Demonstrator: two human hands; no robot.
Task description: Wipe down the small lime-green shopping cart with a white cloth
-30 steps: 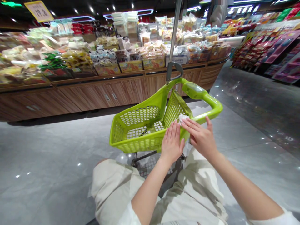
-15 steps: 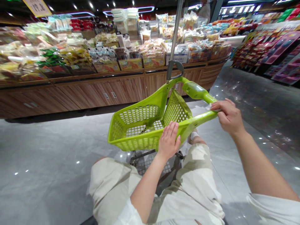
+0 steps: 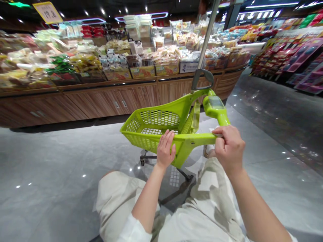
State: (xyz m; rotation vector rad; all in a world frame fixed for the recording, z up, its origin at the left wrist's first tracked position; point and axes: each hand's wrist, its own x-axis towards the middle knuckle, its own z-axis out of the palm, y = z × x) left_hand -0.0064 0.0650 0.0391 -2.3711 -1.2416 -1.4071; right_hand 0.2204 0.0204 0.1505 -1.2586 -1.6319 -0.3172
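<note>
A bright green shopping cart (image 3: pixel 161 116) stands in front of my knees, its basket tilted in view with its front end to the left. My left hand (image 3: pixel 166 149) lies against the near side rim of the basket, fingers stretched out and together. My right hand (image 3: pixel 230 148) is wrapped round the corner of the cart's handle (image 3: pixel 223 119). Something small and pale shows at its fingers, too little to name. A grey pole with a looped grip (image 3: pixel 203 80) rises from the cart's far side. No goods show in the visible part of the basket.
Beyond the cart runs a wood-fronted display counter (image 3: pixel 136 97) heaped with packaged foods, a price sign (image 3: pixel 47 12) above its left end. Shelves of colourful packets (image 3: pixel 272 62) stand to the right. Glossy grey floor (image 3: pixel 63 161) surrounds the cart. A person is partly visible behind the counter.
The cart has turned and tilted, its pole leaning further right. My right hand has moved left and down with the handle; my left hand has shifted slightly left along the rim.
</note>
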